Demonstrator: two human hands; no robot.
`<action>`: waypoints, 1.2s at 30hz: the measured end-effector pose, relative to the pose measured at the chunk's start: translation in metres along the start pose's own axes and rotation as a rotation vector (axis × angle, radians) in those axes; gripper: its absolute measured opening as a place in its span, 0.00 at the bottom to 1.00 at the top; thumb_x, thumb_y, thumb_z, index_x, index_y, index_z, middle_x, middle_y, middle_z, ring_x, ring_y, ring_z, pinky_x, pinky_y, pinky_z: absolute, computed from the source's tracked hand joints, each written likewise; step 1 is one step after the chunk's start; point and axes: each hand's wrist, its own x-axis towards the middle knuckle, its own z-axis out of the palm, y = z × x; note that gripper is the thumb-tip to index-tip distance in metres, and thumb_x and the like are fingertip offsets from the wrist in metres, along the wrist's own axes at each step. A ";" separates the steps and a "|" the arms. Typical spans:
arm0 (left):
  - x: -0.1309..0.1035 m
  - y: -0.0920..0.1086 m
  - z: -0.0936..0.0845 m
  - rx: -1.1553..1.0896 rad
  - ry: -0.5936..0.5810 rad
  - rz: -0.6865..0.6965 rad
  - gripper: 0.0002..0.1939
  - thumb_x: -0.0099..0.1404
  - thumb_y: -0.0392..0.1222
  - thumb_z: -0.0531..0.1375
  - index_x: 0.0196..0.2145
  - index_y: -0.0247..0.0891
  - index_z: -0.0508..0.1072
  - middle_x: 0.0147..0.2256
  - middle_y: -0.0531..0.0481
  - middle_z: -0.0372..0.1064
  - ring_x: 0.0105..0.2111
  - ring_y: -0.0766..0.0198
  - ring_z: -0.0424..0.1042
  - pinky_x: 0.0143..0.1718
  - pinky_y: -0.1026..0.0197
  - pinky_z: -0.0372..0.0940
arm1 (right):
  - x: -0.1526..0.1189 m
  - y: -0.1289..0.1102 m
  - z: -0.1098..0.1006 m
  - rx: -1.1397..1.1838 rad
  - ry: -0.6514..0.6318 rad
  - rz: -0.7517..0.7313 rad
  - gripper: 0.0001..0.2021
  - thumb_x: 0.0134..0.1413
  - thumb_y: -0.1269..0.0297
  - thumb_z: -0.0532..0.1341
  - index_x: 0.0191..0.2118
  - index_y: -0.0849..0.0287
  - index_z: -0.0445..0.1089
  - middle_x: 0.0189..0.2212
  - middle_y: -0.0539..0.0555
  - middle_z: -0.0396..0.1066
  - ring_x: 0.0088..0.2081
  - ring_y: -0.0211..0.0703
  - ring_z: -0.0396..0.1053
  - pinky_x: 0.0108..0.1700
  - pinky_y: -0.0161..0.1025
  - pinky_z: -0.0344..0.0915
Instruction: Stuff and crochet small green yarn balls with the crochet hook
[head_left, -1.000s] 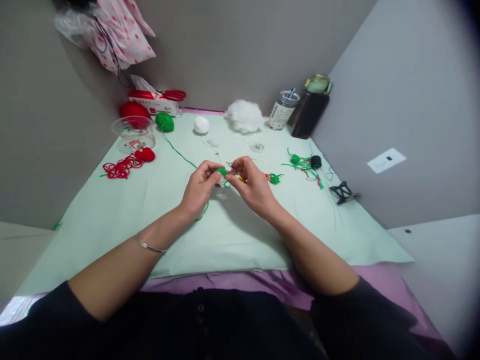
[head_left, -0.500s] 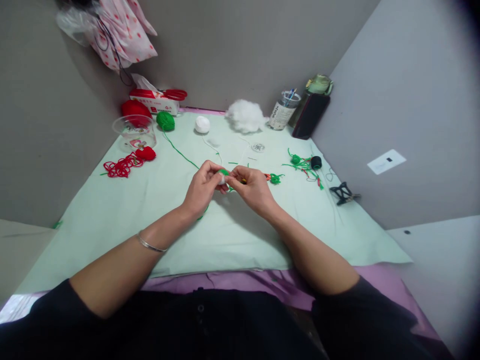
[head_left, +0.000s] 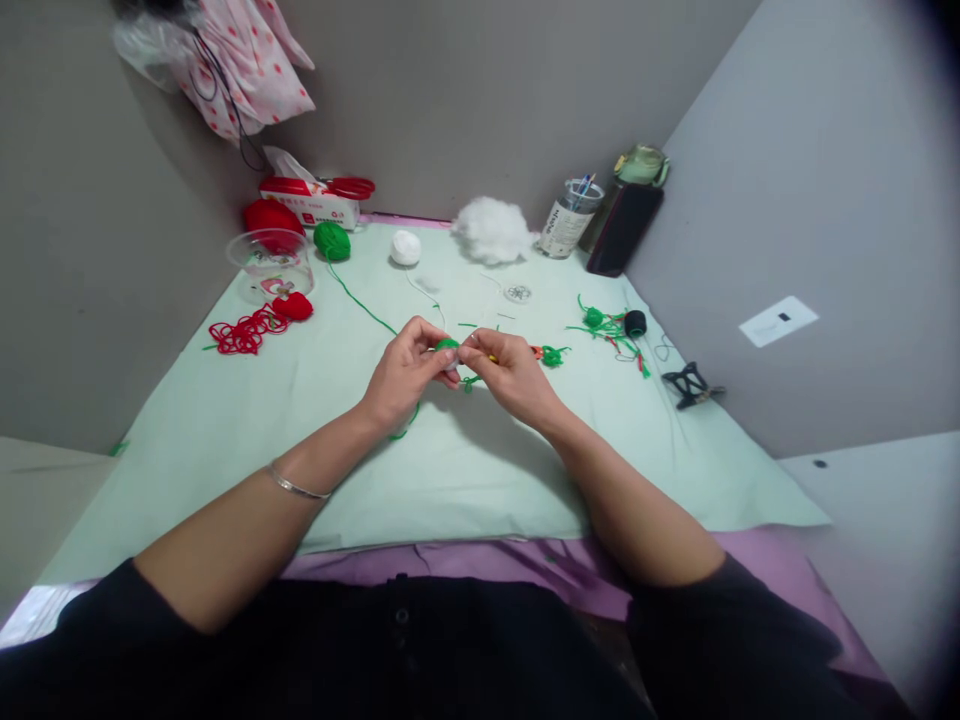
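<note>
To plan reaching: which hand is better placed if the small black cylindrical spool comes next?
Probably the right hand, nearer the spool; the left hand holds a small green yarn piece.

Corner work nook, matte grey walls on three sides, soft even light.
Far wall (head_left: 420,110) plain mid-grey; right wall (head_left: 840,190) paler, bearing a white rectangular plastic plate (head_left: 778,321). Table under smooth pale-green sheet (head_left: 315,500), mauve cloth (head_left: 772,570) beneath at near edge. Low white panel (head_left: 885,500) near right; bright patch (head_left: 45,612) near left.
</note>
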 end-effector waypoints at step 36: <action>0.006 -0.010 -0.002 0.101 0.103 0.028 0.11 0.59 0.33 0.64 0.30 0.42 0.64 0.21 0.60 0.67 0.17 0.70 0.66 0.18 0.66 0.62 | -0.010 -0.005 0.018 -0.017 -0.070 -0.048 0.07 0.60 0.65 0.56 0.30 0.57 0.65 0.25 0.48 0.71 0.25 0.37 0.60 0.32 0.37 0.53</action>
